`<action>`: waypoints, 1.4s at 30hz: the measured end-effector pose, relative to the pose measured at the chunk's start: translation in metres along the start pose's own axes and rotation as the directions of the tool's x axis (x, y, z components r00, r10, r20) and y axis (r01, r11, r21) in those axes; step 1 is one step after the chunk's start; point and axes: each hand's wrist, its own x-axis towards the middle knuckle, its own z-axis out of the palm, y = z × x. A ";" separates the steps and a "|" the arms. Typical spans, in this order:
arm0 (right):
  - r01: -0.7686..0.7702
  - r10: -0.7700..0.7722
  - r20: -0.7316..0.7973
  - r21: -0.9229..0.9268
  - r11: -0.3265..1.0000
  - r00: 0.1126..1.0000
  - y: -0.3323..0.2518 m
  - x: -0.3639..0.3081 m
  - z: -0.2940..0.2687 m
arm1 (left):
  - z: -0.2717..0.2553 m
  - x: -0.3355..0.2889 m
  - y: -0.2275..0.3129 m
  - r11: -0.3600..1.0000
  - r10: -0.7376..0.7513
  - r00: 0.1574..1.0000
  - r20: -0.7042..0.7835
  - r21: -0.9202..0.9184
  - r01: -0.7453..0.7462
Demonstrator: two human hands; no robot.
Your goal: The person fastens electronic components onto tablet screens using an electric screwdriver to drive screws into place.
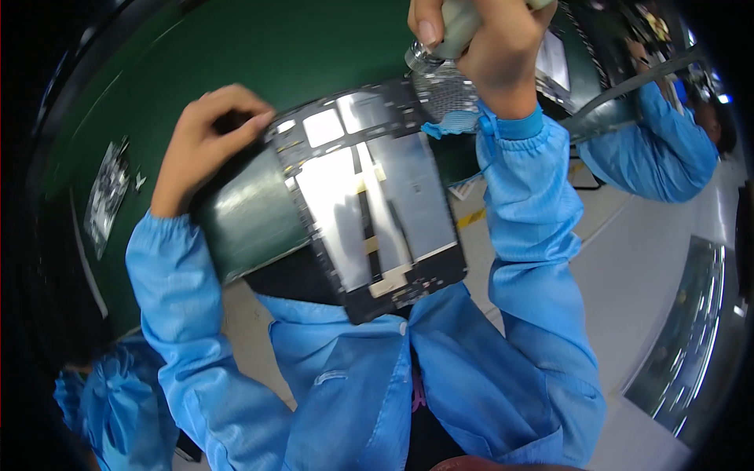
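An opened tablet body [416,184], black-edged with silvery panels inside, lies tilted over the green table's near edge and above my lap. At its far left corner, the thumb and fingers of my left hand [204,137] pinch the rim. My right hand [506,51] is wrapped round a pale grey-green tool [461,27] with a clear, rounded end, at the top of the view. Its upper part is cut off, so its exact kind cannot be told. A blue band [522,127] circles my right wrist. Below the tool is a silvery mesh-patterned piece [448,90] with light blue netting [454,124].
On the green table [259,39], a clear bag of small parts [106,192] lies at the left. Another person's blue sleeve [656,149] is at the right, near a grey cable or bar [628,85]. Blue fabric [118,400] shows at the lower left.
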 end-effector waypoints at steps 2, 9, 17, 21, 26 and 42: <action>0.001 -0.004 0.080 0.034 0.999 0.997 0.004 0.002 0.031 | 0.000 0.002 -0.005 0.999 0.023 1.000 0.021 -0.048 -0.022; -0.084 0.060 0.195 0.119 0.989 0.979 0.043 -0.006 0.098 | 0.003 -0.001 -0.007 0.995 -0.024 0.999 -0.036 -0.094 0.020; -0.162 0.138 0.268 0.069 0.984 0.953 0.050 -0.017 0.104 | 0.002 -0.001 -0.013 0.992 -0.076 0.997 -0.003 -0.101 0.075; -0.142 0.119 0.262 0.073 0.987 0.958 0.055 -0.017 0.106 | 0.001 -0.002 -0.014 0.994 -0.080 0.997 -0.011 -0.069 0.079; -0.152 0.127 0.259 0.079 0.985 0.957 0.056 -0.017 0.106 | -0.010 -0.006 0.013 0.991 -0.098 0.995 -0.022 -0.093 0.095; -0.049 0.023 0.279 0.089 0.995 0.960 0.063 -0.021 0.109 | 0.007 0.001 -0.026 0.993 -0.067 0.998 -0.017 -0.100 0.065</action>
